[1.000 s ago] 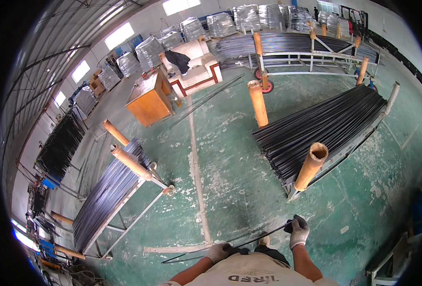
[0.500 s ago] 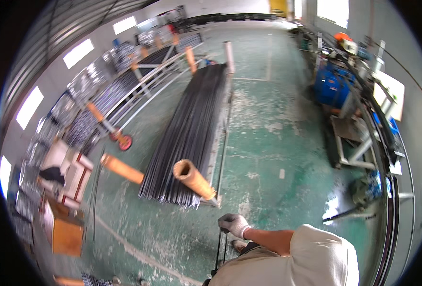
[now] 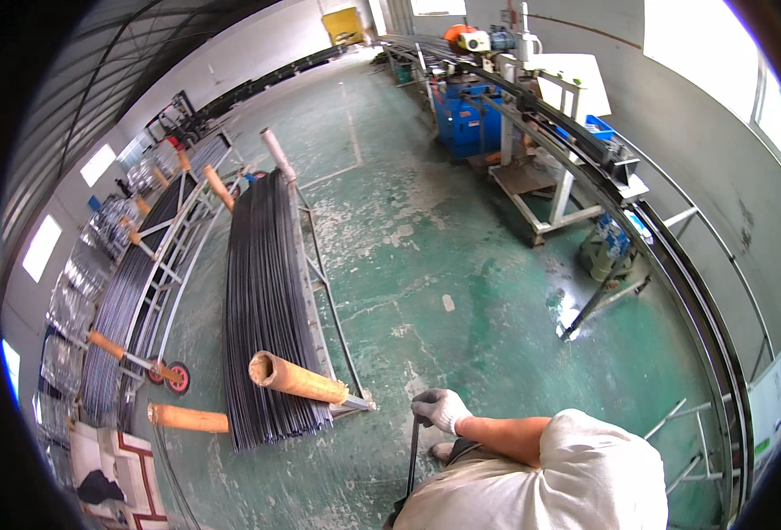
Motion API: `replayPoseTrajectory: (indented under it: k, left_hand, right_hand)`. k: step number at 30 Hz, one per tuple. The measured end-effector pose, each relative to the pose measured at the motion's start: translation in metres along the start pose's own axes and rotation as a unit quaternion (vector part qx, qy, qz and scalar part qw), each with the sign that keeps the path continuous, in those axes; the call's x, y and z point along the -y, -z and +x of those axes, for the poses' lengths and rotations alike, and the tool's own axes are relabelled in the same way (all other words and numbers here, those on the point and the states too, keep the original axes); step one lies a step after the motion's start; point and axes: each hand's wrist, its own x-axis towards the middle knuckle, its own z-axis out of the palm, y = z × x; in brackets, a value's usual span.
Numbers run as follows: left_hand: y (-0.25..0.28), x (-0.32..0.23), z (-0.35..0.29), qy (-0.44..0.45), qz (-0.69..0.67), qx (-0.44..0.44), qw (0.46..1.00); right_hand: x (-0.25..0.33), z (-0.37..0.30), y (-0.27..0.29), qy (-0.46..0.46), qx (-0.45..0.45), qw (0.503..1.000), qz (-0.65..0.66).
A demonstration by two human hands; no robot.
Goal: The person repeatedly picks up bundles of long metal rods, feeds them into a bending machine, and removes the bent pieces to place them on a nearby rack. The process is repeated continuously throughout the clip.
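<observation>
My right hand (image 3: pixel 441 411), in a pale knitted glove with dark fingertips, is closed round the top of a thin dark rod (image 3: pixel 412 461). The rod runs down from the fingers toward the front of my body, where its lower end is hidden. My left hand does not show. Ahead and to the left of my right hand, a long bundle of thin dark rods (image 3: pixel 268 300) lies on a metal rack (image 3: pixel 330 305). Orange-brown cardboard tubes (image 3: pixel 306 378) cover the rack's posts, and the nearest tube leans toward me.
Another loaded rack with a red-wheeled cart (image 3: pixel 177 378) stands further left. At the right, a blue machine (image 3: pixel 468 119) adjoins a long dark rail (image 3: pixel 673 274) that curves along the wall. Green floor (image 3: pixel 443 265) with worn patches runs between. A white upholstered piece (image 3: pixel 134 468) sits lower left.
My view has swung to the right, so the racks sit further left and the machine shows more fully. My right hand still grips the rod.
</observation>
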Motion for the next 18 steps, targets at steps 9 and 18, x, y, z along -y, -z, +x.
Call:
replayPoseTrajectory:
  k: [9, 18]
  left_hand:
    - [0.006, 0.052, -0.026, 0.003, 0.025, 0.027, 0.999]
    - [0.023, 0.109, -0.055, 0.018, 0.012, 0.017, 1.000]
  right_hand:
    - [-0.030, -0.036, 0.012, -0.073, -0.066, 0.963, -0.252]
    - [-0.059, -0.048, 0.011, -0.122, -0.112, 0.921, -0.354]
